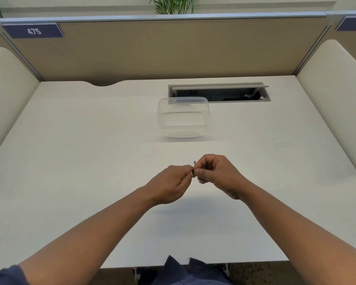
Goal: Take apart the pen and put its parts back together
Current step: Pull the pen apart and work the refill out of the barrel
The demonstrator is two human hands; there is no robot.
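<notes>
My left hand (173,183) and my right hand (217,173) meet fingertip to fingertip above the middle of the white desk (80,161). Between them they pinch the pen (194,165), of which only a short dark grey stub shows, sticking up between the fingers. The rest of the pen is hidden inside both closed hands, so I cannot tell whether it is whole or in parts.
A clear plastic container (183,118) stands on the desk beyond my hands. Behind it an open grey cable tray (219,92) is set into the desk. Beige partition walls close the back and both sides.
</notes>
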